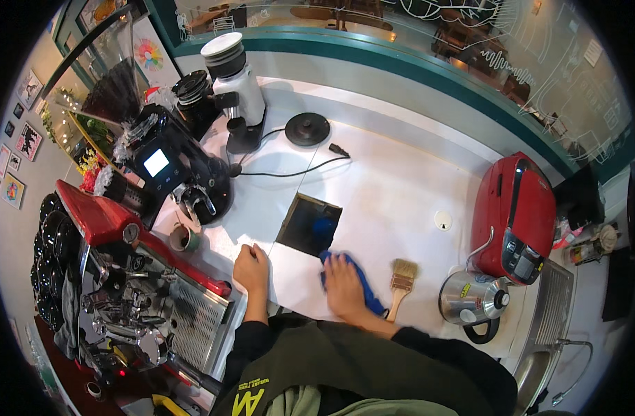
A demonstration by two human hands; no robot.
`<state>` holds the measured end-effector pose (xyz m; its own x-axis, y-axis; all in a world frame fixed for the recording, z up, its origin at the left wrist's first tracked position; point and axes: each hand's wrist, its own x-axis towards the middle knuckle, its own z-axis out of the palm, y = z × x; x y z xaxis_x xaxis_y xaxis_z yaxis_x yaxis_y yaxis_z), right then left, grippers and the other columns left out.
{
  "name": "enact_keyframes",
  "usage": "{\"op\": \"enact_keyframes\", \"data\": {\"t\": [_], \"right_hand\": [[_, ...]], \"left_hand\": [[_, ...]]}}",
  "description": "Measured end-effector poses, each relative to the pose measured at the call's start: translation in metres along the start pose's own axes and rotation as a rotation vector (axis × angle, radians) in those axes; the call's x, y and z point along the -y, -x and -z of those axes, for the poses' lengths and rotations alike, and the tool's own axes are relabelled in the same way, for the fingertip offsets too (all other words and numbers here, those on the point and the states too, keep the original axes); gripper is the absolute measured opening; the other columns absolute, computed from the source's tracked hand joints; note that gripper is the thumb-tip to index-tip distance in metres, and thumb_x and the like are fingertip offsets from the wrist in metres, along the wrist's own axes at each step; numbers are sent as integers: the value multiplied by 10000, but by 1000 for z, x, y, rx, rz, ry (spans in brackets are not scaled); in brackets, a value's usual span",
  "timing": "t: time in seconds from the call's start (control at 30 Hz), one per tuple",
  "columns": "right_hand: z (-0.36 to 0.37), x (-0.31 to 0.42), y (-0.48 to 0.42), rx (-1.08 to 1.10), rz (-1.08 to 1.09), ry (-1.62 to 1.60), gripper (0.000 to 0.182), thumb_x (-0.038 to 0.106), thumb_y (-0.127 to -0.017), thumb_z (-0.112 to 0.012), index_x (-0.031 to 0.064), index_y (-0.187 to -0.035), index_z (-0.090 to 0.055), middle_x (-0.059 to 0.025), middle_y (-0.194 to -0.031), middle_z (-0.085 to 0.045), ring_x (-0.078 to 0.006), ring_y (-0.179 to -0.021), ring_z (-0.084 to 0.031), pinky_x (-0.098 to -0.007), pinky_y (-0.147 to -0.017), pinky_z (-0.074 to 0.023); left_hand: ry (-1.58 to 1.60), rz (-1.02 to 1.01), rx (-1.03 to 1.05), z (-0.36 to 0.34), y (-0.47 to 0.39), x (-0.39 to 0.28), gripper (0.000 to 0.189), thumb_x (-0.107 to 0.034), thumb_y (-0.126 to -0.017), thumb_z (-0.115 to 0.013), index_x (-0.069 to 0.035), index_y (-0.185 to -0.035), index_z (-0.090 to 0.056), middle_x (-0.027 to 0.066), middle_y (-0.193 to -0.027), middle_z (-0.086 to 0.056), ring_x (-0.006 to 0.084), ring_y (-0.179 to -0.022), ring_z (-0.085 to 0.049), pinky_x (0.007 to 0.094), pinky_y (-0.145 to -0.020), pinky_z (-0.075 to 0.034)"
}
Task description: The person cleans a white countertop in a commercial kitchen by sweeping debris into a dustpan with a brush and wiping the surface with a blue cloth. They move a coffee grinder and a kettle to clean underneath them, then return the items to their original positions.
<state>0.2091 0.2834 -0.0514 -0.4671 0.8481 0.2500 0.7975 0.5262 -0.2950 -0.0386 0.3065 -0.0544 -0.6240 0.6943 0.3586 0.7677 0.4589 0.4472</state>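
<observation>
My right hand [344,288] lies flat on a blue cloth [366,286], pressed to the white countertop [395,208] just below a square dark opening [309,223]. A blue patch shows in the dark surface of that opening. On the left, my left hand [251,268] rests on the counter with its fingers curled in; nothing can be seen in it. To the right of the cloth lies a flat brush [402,281] with pale bristles and a wooden handle. A small cup [185,239] stands left of my left hand.
A red espresso machine [161,255] and a black coffee grinder [192,156] stand left. Behind are a white grinder [239,88], a round black base [307,129] and a power cord [296,174]. A steel kettle [470,299], a red appliance [515,218] and a sink [533,369] are right.
</observation>
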Motion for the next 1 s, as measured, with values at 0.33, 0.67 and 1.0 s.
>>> {"op": "enact_keyframes", "data": {"t": [0.33, 0.67, 1.0], "right_hand": [[-15, -137, -169, -135, -261, 190, 441, 138, -938, -423, -16, -1343, -505, -168, -1455, -460, -335, -1384, -380, -466, -1148, -272], [-39, -135, -195, -93, -498, 313, 482, 187, -927, -413, 15, -1370, -492, -190, -1488, -412, -368, -1420, -309, -498, -1181, -182], [-1, -255, -217, -289, -536, 133, 451, 176, -941, -409, 26, -1353, -516, -144, -1402, -527, -313, -1362, -419, -482, -1118, -308]], "left_hand": [[339, -184, 59, -1, 13, -42, 290, -222, -928, -616, -29, -718, -564, 137, -660, -575, 333, -614, -577, 429, -570, -430], [342, -480, 107, -35, -70, -102, 164, -168, -890, -628, -15, -834, -607, 138, -775, -597, 330, -691, -569, 433, -645, -457], [87, -675, 489, -118, -127, -215, 319, -175, -905, -594, -88, -1211, -578, 186, -1037, -651, 392, -917, -650, 485, -783, -527]]}}
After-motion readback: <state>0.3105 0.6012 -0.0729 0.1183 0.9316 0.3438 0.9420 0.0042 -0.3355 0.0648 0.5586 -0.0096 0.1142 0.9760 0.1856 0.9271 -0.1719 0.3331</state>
